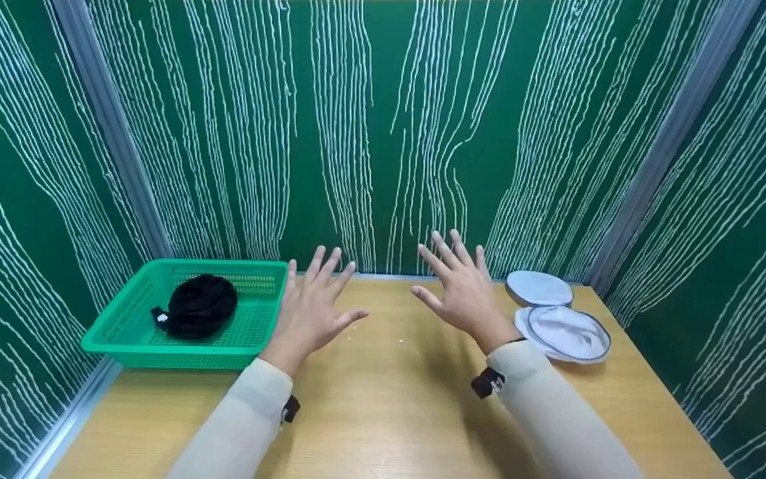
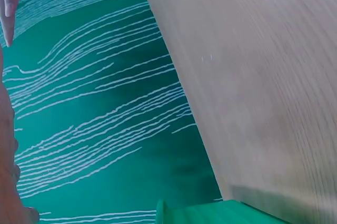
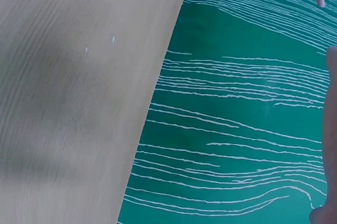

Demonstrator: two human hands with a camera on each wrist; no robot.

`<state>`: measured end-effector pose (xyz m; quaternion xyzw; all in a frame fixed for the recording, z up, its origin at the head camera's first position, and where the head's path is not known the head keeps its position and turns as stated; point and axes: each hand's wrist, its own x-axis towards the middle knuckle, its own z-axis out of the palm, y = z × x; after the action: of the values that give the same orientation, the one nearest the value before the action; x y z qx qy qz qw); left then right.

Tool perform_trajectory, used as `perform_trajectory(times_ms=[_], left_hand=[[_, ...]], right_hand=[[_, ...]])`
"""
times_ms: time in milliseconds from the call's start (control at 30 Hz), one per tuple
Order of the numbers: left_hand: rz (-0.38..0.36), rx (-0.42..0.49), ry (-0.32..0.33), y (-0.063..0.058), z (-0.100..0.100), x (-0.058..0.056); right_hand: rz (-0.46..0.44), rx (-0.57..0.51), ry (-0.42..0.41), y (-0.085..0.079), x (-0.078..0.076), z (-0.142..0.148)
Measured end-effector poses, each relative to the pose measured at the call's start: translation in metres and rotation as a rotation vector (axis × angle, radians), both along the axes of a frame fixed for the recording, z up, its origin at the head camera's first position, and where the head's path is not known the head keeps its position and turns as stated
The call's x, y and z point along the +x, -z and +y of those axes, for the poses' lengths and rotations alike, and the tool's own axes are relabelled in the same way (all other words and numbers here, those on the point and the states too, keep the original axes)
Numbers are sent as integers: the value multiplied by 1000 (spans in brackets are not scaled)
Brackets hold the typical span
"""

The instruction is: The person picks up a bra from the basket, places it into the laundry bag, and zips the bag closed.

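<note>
My left hand (image 1: 308,311) is held over the table with its fingers spread, beside the right rim of a green plastic basket (image 1: 177,358). Inside that basket lies a rounded black fabric bundle (image 1: 203,306) with a small white tag at its left. My right hand (image 1: 468,296), fingers also spread, hovers left of two round white fabric pieces with grey rims. The farther white piece (image 1: 540,289) looks flat; the nearer white piece (image 1: 569,334) shows a creased, sunken middle. Neither hand holds anything. Both wrist views show only the edges of the hands.
The wooden table (image 1: 383,412) meets a green wall (image 1: 383,166) with white wavy lines at its far edge. Grey metal posts (image 1: 117,133) stand at the corners. A few tiny white specks lie on the table between the hands.
</note>
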<state>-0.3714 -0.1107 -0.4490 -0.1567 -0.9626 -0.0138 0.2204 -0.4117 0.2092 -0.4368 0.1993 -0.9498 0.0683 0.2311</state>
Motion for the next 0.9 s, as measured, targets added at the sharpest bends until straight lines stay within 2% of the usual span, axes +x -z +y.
perform_trajectory(times_ms=[167, 367, 533, 700, 900], left_hand=[[-24, 4, -47, 3, -12, -4], [-92, 63, -111, 9, -39, -11], [-169, 119, -197, 22, -62, -15], [-254, 204, -262, 34, -72, -18], [-336, 313, -271, 38, -76, -20]], right_hand=[[2, -15, -4, 0, -1, 2], [0, -42, 12, 0, -3, 13], [-48, -41, 72, 3, -5, 34], [-113, -52, 114, 7, -9, 60], [-172, -106, 184, 17, -13, 92]])
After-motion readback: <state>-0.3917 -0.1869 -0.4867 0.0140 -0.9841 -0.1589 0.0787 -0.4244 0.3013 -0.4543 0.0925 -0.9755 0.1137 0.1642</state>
